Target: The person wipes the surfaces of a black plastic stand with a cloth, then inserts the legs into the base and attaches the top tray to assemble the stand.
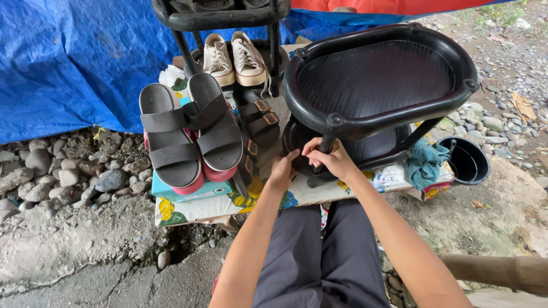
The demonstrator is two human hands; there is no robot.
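Observation:
A black plastic rack with oval shelves stands on a low table covered by a floral cloth. My right hand is wrapped around the rack's front post, just below the top shelf. My left hand rests against the rim of the lower shelf, fingers curled on it. Left of the rack, a pair of black strap sandals with red soles lies on a teal box. Dark buckled sandals lie between that pair and the rack.
White sneakers sit on a second black rack at the back. A teal rag and a black bucket are at the right. Blue tarp hangs behind, with stones and gravel around.

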